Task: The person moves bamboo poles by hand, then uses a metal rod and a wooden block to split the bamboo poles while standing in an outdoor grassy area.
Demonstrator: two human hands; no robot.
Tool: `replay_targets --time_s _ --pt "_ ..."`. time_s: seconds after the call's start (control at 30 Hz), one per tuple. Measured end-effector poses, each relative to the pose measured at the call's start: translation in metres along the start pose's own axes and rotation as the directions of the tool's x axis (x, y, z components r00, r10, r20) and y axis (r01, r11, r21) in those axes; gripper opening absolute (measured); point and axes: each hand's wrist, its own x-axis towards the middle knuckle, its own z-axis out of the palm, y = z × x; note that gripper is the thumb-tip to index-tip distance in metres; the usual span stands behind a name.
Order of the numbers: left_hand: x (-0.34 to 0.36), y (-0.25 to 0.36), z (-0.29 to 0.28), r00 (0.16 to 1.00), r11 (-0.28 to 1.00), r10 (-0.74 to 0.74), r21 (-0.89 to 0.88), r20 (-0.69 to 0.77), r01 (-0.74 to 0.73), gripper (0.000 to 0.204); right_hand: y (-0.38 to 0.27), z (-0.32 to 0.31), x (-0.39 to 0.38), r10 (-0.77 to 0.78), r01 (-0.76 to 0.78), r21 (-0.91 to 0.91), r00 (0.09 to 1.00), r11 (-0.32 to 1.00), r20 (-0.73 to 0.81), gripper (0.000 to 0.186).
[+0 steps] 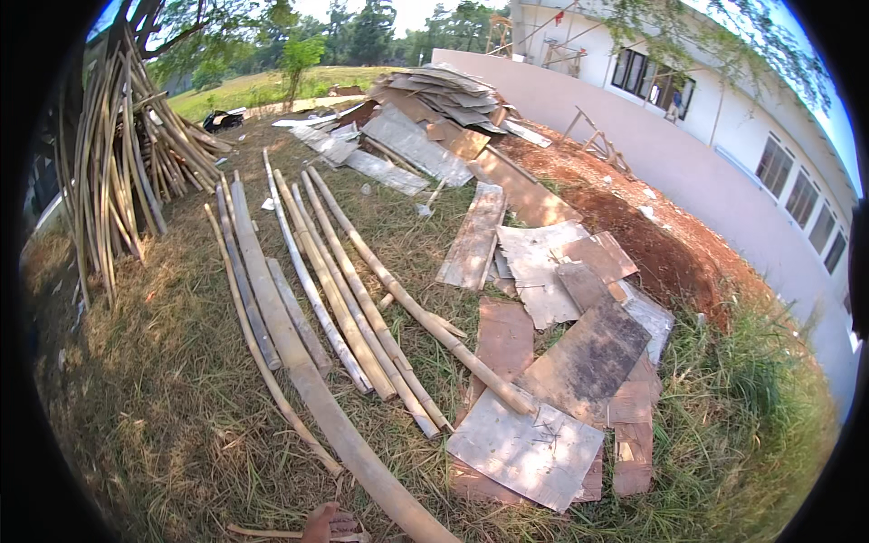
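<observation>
At the lower edge is my left hand [330, 525], only partly in view, with its fingers curled. A thin bamboo stick [262, 531] shows on both sides of it, and the fingers seem closed around the stick. Just right of the hand, a long, flat, weathered board [339, 425] runs away from me over the grass. A thin bamboo pole [262, 362] lies along its left side. Several more bamboo poles [362, 317] are laid out roughly side by side to the right. My right hand is out of view.
Worn sheets of board [525, 448] lie scattered at the right, leading back to a stacked pile [444, 95]. Many bamboo poles [118, 154] lean on a tree at the far left. Red soil [652, 226] borders a pale wall [679, 163]; a shovel-like tool [425, 209] lies mid-ground.
</observation>
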Motion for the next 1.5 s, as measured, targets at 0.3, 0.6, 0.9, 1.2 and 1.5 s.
replay_targets --time_s 0.3,0.6,0.9,1.2,1.5 --pt "-0.033 0.141 -0.002 0.994 0.999 0.036 -0.016 0.1 -0.035 0.068 -0.114 -0.085 -0.076 0.173 -0.157 0.097 0.965 0.983 -0.198 0.066" --pt "0.039 0.221 -0.037 0.966 0.995 0.049 -0.095 0.253 -0.025 0.066 -0.212 -0.066 -0.056 0.27 -0.259 0.08 0.942 0.963 -0.198 0.07" --pt "0.132 0.321 -0.141 0.946 0.971 0.024 -0.232 0.322 0.054 0.065 -0.406 -0.032 0.01 0.311 -0.308 0.041 0.94 0.95 -0.138 0.073" --pt "0.218 0.412 -0.254 0.98 0.983 0.032 -0.184 0.198 0.005 0.053 -0.633 0.018 0.082 0.173 -0.176 -0.148 0.984 0.973 -0.029 0.078" --pt "0.289 0.618 -0.468 0.974 0.998 -0.009 -0.063 0.225 0.023 0.065 -0.857 0.116 0.188 0.028 -0.017 -0.152 0.997 0.988 0.067 0.08"
